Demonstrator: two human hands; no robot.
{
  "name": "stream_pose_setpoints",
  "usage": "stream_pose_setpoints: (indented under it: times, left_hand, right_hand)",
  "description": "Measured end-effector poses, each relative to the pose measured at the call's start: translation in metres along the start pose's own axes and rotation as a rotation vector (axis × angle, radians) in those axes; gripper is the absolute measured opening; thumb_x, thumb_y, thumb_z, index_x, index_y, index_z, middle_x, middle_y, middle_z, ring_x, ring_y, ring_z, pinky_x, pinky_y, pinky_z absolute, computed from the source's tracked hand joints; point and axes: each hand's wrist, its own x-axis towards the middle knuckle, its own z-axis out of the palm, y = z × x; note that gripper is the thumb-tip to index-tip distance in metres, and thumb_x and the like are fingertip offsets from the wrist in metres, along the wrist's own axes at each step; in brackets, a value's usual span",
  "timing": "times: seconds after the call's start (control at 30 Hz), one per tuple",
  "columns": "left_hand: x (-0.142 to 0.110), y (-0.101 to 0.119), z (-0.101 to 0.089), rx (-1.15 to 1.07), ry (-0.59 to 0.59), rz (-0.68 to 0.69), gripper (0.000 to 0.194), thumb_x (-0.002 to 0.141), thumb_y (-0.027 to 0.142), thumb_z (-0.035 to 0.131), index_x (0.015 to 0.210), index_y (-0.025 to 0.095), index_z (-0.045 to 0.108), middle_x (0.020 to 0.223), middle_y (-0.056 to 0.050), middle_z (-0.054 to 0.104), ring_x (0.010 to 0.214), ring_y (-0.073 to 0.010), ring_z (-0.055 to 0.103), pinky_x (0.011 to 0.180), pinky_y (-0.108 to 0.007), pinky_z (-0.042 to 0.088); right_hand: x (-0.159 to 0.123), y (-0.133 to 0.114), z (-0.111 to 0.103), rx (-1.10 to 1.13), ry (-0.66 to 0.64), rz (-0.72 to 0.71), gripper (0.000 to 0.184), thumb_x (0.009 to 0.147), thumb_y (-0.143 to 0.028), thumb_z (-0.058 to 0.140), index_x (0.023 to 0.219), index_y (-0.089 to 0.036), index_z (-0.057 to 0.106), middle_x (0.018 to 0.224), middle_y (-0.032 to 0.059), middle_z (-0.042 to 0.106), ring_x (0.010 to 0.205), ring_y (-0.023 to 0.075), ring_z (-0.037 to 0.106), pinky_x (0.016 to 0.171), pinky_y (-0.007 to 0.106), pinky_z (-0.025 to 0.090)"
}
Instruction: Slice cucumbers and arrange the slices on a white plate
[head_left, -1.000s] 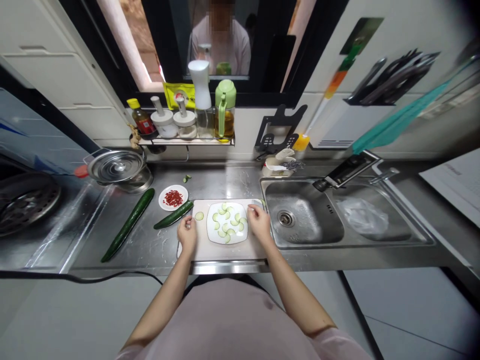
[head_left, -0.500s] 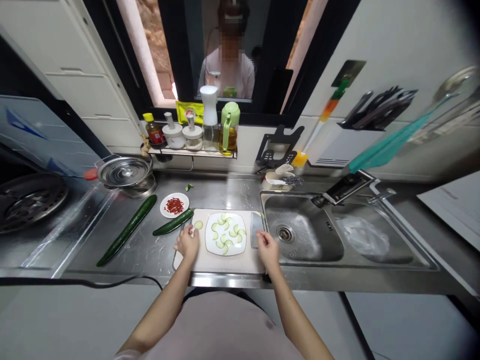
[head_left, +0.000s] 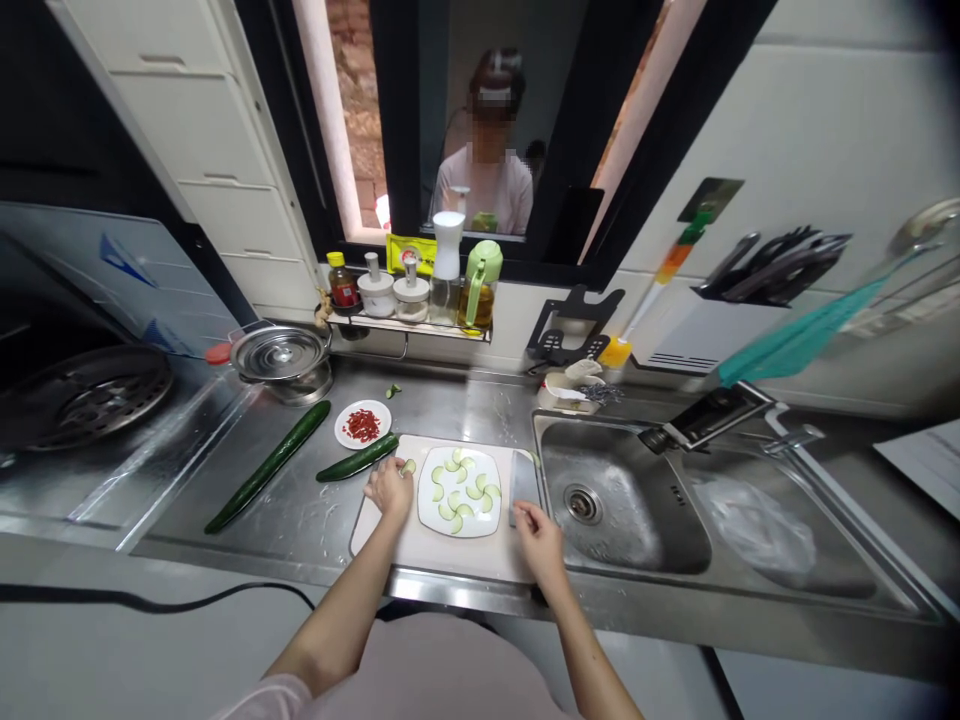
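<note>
My left hand [head_left: 390, 488] is over the upper left of a pale cutting board [head_left: 397, 555], its fingers closed on a thin cucumber slice [head_left: 408, 467] that they partly cover. A white square plate [head_left: 431, 518] sits on the board, with curved cucumber slices [head_left: 457, 484] laid out in small groups. At the board's right side lies a knife with a broad blade [head_left: 523, 475]. My right hand [head_left: 541, 545] hovers by the blade, fingers curled together with nothing visible in them. A cut cucumber piece [head_left: 358, 458] touches the board's left edge.
Left of the board are a whole cucumber [head_left: 268, 467], a small plate [head_left: 341, 428] of chopped red pieces and a lidded steel pot [head_left: 289, 365]. A double sink [head_left: 626, 500] with a faucet [head_left: 705, 415] is on the right. Seasoning containers [head_left: 411, 298] stand on a wall rack behind.
My left hand has moved right onto the cucumber slice, which lay flat and uncovered before. My right hand is slightly lower beside the knife blade. The whole view has shifted.
</note>
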Motion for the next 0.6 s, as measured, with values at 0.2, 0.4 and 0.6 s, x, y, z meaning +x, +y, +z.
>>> stream_pose_setpoints:
  times: [0.2,0.4,0.6]
  left_hand:
    - [0.000,0.023,-0.019,-0.419,-0.060,-0.035,0.016,0.074,0.033,0.063,0.084,0.021,0.064,0.086,-0.006,0.070,0.089,-0.0236,0.062,0.089,-0.043,0.037]
    - [-0.012,0.070,-0.061,-0.996,-0.336,0.049,0.035,0.059,0.039,0.074,0.083,0.016,0.065,0.077,-0.004,0.068,0.074,-0.0162,0.062,0.074,-0.029,0.045]
    - [-0.038,0.099,-0.102,-1.129,-0.458,0.056,0.040,0.053,0.038,0.081,0.082,0.016,0.067,0.073,-0.001,0.069,0.069,-0.0142,0.062,0.067,-0.025,0.044]
  right_hand:
    - [0.011,-0.021,0.002,0.039,-0.026,-0.009,0.037,0.078,-0.049,0.053,0.085,-0.017,0.071,0.067,0.0058,0.068,0.061,0.0211,0.059,0.061,0.032,0.046]
    - [0.037,-0.088,0.008,0.144,-0.049,-0.069,0.031,0.076,-0.044,0.056,0.084,-0.017,0.069,0.069,0.0041,0.065,0.061,0.0165,0.055,0.061,0.028,0.045]
    - [0.048,-0.141,0.018,0.274,-0.145,-0.144,0.031,0.076,-0.043,0.060,0.094,-0.018,0.067,0.082,0.0051,0.067,0.073,0.0167,0.058,0.064,0.027,0.045]
